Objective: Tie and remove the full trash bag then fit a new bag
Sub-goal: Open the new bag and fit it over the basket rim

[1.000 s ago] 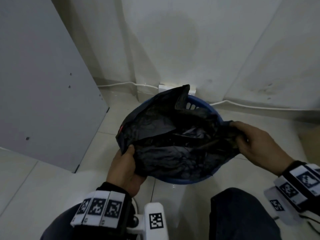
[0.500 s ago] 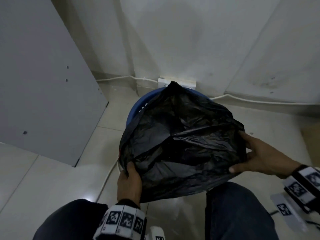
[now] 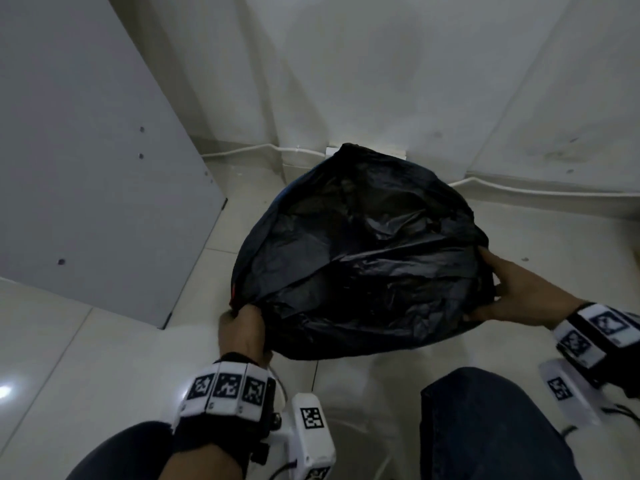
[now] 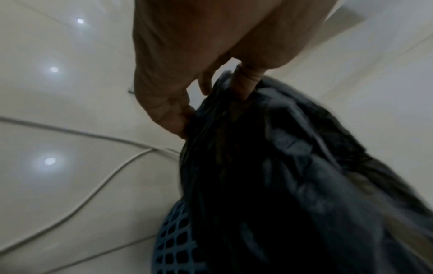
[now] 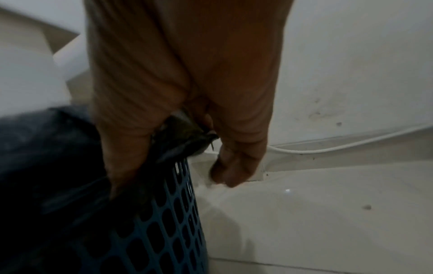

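A black trash bag (image 3: 363,265) fills the centre of the head view, its film spread wide over a blue lattice bin (image 4: 171,246) that shows only as a sliver of rim at the bag's upper left and as mesh wall in both wrist views. The left hand (image 3: 242,332), at lower centre-left of the frame, has its fingers curled round the bag's near edge and grips it; in the left wrist view a fold of plastic runs between thumb and fingers. The right hand (image 3: 519,296), at the right edge of the bag, pinches a bunch of film between thumb and fingers, which the right wrist view shows gathered just above the bin's wall. The bin stands on the tiled floor (image 3: 86,358) in a corner, with a white cable (image 3: 540,190) running along the foot of the wall behind it and a grey panel (image 3: 86,150) leaning at the upper left. No tied full bag is in any view. Judging by the loose, slack film held open over the mouth, this looks like the fitting stage: the bag is over the bin but its edge is not yet visibly folded down round the rim, so seating and tucking it all the way round seems to be what remains.
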